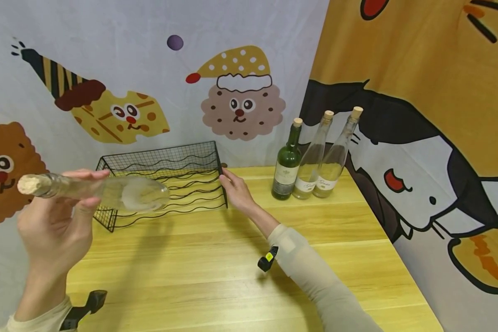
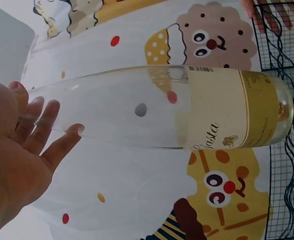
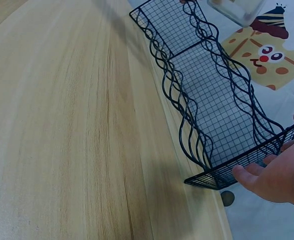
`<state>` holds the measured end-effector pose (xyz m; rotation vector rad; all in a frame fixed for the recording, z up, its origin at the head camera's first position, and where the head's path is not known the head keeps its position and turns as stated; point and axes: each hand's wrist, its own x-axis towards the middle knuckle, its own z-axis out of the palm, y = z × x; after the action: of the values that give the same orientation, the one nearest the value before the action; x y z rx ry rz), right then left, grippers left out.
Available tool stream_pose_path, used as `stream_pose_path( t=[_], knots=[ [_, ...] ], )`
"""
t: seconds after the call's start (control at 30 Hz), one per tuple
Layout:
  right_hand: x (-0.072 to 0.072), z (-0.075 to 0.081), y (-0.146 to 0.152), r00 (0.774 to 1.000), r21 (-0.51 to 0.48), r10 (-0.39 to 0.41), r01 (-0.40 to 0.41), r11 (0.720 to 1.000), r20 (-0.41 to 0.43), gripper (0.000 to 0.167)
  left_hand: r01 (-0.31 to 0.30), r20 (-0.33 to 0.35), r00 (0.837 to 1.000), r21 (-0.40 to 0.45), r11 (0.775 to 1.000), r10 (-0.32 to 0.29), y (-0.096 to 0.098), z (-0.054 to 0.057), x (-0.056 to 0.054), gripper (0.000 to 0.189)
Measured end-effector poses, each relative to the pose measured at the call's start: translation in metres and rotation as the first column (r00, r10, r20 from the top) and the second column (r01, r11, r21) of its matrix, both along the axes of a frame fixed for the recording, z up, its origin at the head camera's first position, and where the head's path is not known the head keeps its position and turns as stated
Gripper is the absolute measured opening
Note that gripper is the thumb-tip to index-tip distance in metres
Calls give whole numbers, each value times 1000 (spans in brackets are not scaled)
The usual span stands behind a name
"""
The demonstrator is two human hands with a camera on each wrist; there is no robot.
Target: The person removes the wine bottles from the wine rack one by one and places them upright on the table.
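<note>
My left hand (image 1: pixel 56 226) grips a clear glass bottle (image 1: pixel 145 193) by its neck. A cork tops the bottle, and its neck tilts toward the head camera. In the left wrist view a cream-and-gold label (image 2: pixel 222 110) shows near its base. Behind and below that bottle stands a black wire bottle rack (image 1: pixel 162 157) with wavy rails and mesh ends, partly hidden by the bottle in the head view. My right hand (image 1: pixel 240 193) rests against the rack's right end panel, its fingers (image 3: pixel 244 176) fairly straight along the mesh.
Three corked bottles stand close together at the back right: a green bottle (image 1: pixel 286 173) and two clear ones, the middle bottle (image 1: pixel 309 166) and the right bottle (image 1: pixel 331 161). All are on the wooden table (image 1: pixel 199 272). A printed cloth (image 1: pixel 141 37) hangs behind the rack.
</note>
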<state>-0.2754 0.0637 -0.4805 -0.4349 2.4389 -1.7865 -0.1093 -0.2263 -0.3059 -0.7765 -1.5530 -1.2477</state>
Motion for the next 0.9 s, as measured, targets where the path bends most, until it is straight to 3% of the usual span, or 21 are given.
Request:
stream_pose_path(
  t=[0.13, 0.27, 0.37, 0.57, 0.73, 0.9],
  knots=[
    [-1, 0, 0, 1000, -8, -3, 3, 1000, -4, 61, 55, -17, 998, -2, 998, -55, 6, 3, 1, 31],
    [-2, -1, -1, 1000, -9, -3, 2, 1000, -6, 63, 162, -20, 987, 2, 987, -162, 12, 3, 0, 32],
    [-3, -2, -1, 1000, -3, -2, 2, 1000, -5, 62, 246, -9, 969, 4, 969, -246, 16, -1, -1, 33],
    [-3, -2, 0, 1000, 4, 4, -3, 1000, -13, 63, 317, 54, 948, -41, 947, -315, 21, -16, -7, 35],
    [-2, -1, 0, 1000, -1, 9, -9, 1000, -13, 62, 325, 145, 939, -87, 942, -310, 23, -29, -9, 37],
    [-2, -2, 0, 1000, 1, 3, -3, 1000, -5, 62, 268, 218, 948, -142, 953, -234, 27, -38, -11, 39]
  ],
)
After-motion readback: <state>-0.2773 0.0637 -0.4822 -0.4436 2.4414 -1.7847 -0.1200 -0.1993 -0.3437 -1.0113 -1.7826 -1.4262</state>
